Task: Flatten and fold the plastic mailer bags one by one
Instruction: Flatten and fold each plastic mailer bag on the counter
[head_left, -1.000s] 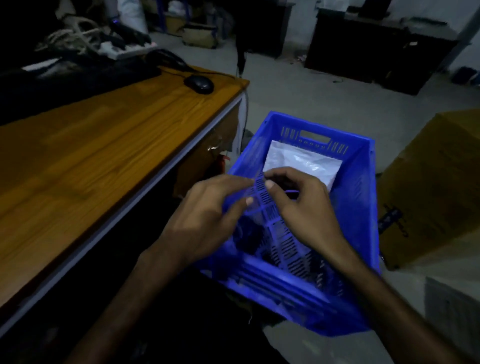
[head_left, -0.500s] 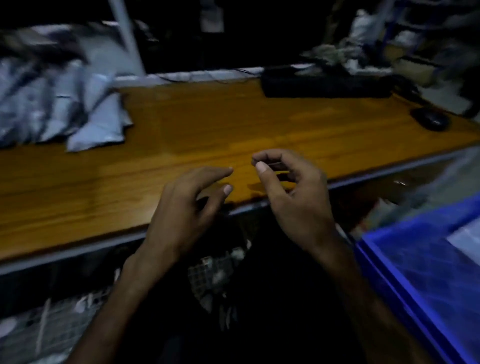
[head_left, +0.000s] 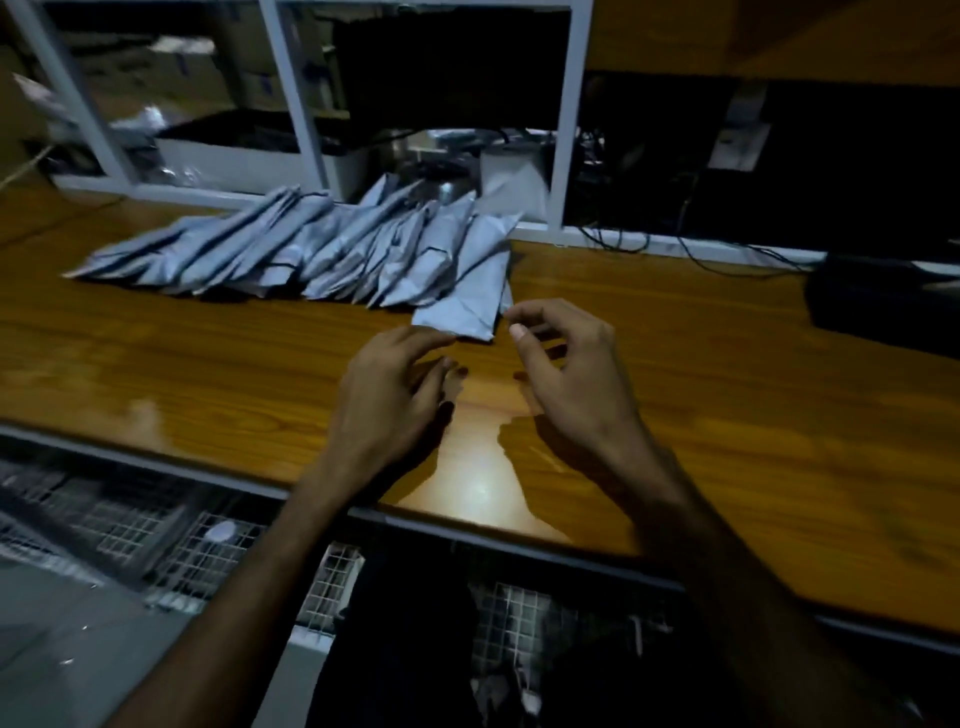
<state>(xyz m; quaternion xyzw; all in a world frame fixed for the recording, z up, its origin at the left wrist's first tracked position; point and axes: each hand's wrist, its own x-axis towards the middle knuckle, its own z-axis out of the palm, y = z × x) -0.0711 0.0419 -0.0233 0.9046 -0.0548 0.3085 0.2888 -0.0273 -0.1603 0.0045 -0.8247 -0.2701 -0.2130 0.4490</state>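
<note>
A row of several grey plastic mailer bags (head_left: 311, 249) lies overlapped across the back of the wooden desk (head_left: 208, 374). The nearest bag (head_left: 467, 296) sticks out at the row's right end, towards me. My left hand (head_left: 395, 395) hovers over the desk just short of that bag, fingers loosely bent, holding nothing. My right hand (head_left: 566, 374) is beside it on the right, fingers loosely curled and empty, fingertips close to the bag's near corner. Neither hand touches the bag.
A white window frame (head_left: 566, 130) runs behind the bags, with boxes and clutter beyond it. Black cables (head_left: 675, 254) and a dark object (head_left: 883, 306) sit at the desk's right. Wire mesh baskets (head_left: 182, 545) lie below the desk's front edge.
My view has swung left from the blue crate to the desk and the bag row. Both hands left the crate and now hover empty near the closest mailer bag.
</note>
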